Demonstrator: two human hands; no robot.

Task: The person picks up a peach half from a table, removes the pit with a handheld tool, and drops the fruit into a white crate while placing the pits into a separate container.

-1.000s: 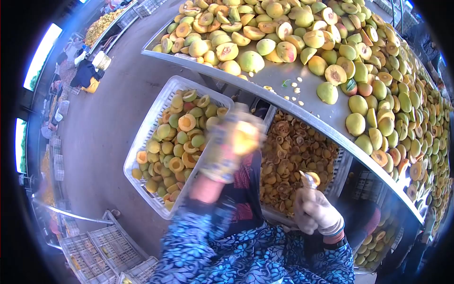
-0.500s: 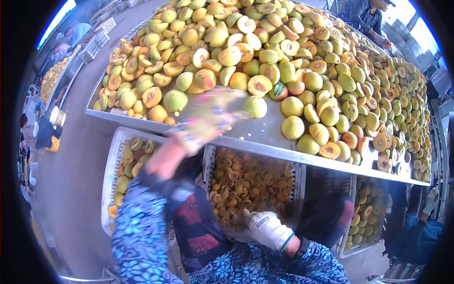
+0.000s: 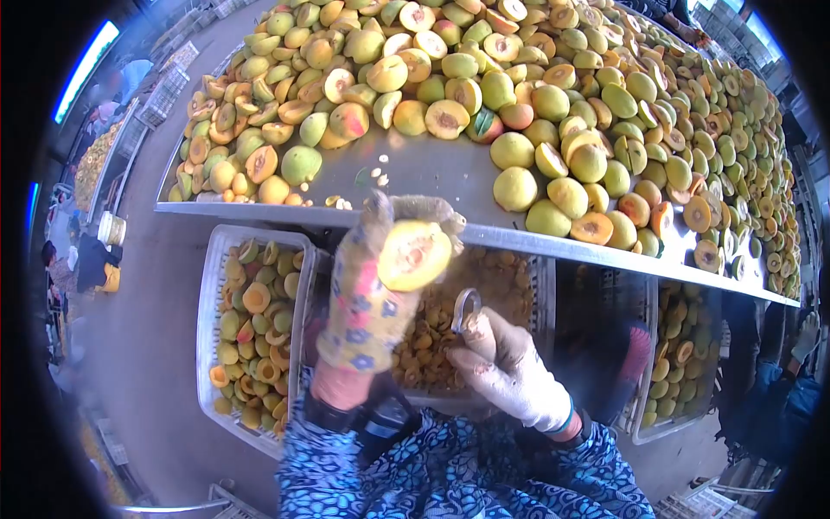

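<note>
My left hand (image 3: 359, 303), in a flower-patterned glove, grips a peach half (image 3: 415, 256) with the cut face turned up. The reddish centre of that face shows. Close by on the right, my right hand (image 3: 523, 372) wears a white glove with soiled fingertips. It is closed around a pitting tool with a curved metal loop (image 3: 463, 303); its handle is mostly hidden by the fingers. The loop points up and stays apart from the peach half. Both hands are above a crate (image 3: 545, 320) of pits and fruit scraps, in front of the metal table (image 3: 406, 169).
Peach halves (image 3: 596, 164) are heaped over the table, whose front edge runs just beyond my hands. A white crate (image 3: 207, 320) of peach halves stands at left, another crate (image 3: 644, 372) at right. Co-workers (image 3: 86, 251) are at left; a co-worker's gloved hand (image 3: 806, 337) shows far right.
My left hand has come back from the table toward me and now shows a peach half in its grip. My right hand has risen from the scrap crate, with the metal loop now visible.
</note>
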